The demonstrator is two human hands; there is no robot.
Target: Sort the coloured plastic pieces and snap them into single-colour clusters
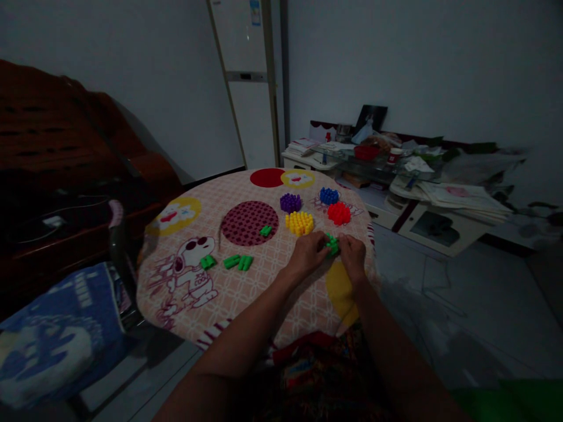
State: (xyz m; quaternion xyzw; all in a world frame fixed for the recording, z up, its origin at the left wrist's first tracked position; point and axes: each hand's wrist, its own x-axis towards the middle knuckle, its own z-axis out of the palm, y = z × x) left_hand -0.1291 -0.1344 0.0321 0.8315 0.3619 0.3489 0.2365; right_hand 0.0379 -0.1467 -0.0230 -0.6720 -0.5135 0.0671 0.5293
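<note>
Near the right side of the round table (259,281), my left hand (308,253) and my right hand (353,257) meet at a small cluster of green plastic building blocks (332,244). Fingers of both hands are closed on it from either side, and they partly hide it. Just beyond the hands sit a yellow block cluster (299,223) and a red block cluster (339,213). Behind these are a purple block cluster (290,203) and a blue block cluster (329,196). Loose green blocks (245,262) lie to the left, with another green block (265,231) farther in.
A patterned cloth covers the table. To the left are a chair with a blue cloth (65,328) and a dark wooden bench (53,135). A low cabinet (453,228) piled with papers and bags stands at the back right. A tall white unit (248,111) stands behind.
</note>
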